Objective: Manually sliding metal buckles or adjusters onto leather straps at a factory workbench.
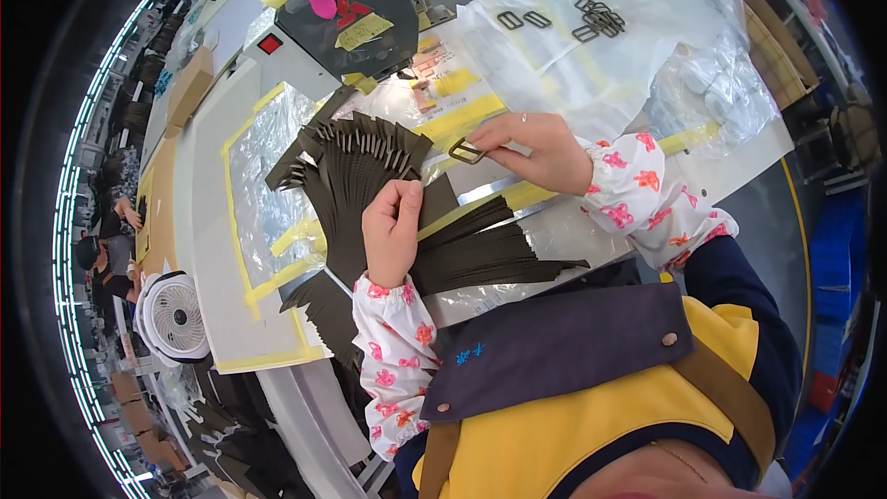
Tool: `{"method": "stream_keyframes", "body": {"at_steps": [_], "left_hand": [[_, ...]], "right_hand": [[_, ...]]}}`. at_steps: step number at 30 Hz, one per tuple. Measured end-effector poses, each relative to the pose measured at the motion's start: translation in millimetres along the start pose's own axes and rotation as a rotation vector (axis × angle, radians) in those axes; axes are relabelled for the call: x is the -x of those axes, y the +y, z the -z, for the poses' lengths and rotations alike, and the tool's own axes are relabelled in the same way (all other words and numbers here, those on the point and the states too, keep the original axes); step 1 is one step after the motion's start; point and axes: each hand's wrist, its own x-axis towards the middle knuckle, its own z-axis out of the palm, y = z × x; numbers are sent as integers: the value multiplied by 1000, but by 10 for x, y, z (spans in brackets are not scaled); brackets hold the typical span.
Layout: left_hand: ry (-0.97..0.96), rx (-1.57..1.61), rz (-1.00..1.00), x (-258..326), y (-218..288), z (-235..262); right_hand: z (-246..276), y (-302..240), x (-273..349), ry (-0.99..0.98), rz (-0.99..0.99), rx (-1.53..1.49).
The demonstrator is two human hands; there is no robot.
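The right hand [540, 150] has thumb and forefinger clamped on a dark rectangular metal buckle [467, 152], which juts left from the fingertips, above the worktop [730, 166]. A narrow gap parts it from the left hand [393, 231], nearer and to the left, curled with the thumb pressed to the fingers — whether a strip is pinched there, I cannot tell.

A fanned bundle of dark olive fabric strips [356, 189] spreads far and left from the left hand, slim pale bars across its far ends; a second bundle of dark olive strips [490, 249] runs right, along the worktop's near edge, close to the person. The right edge lies beyond the right sleeve. Far and right of the hands, a white translucent sheet [601, 79] carries loose dark buckles [599, 18], well apart from the held one. At far left stands a grey machine housing [356, 5] — the nearest tall obstacle.
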Motion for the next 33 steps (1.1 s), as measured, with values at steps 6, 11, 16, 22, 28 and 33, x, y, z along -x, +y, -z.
{"method": "stream_keyframes", "body": {"at_steps": [6,11,16,22,28,33], "left_hand": [[-53,223,11,23,57,-41],[-38,181,-12,32,31,-57],[32,52,-33,47,-14,-100],[395,86,-133,73,-24,-47],[426,-35,-153,122,48,-166],[500,-159,-242,115,27,-203]], "right_hand": [[-375,-17,-34,79,625,215],[-479,-111,-37,191,183,-87],[-419,-79,-109,-53,-45,-15],[-304,-183,-214,-38,-648,-704],[-539,-298,-199,-143,-563,-651],[-556,-278,-200,-50,-541,-760]]}}
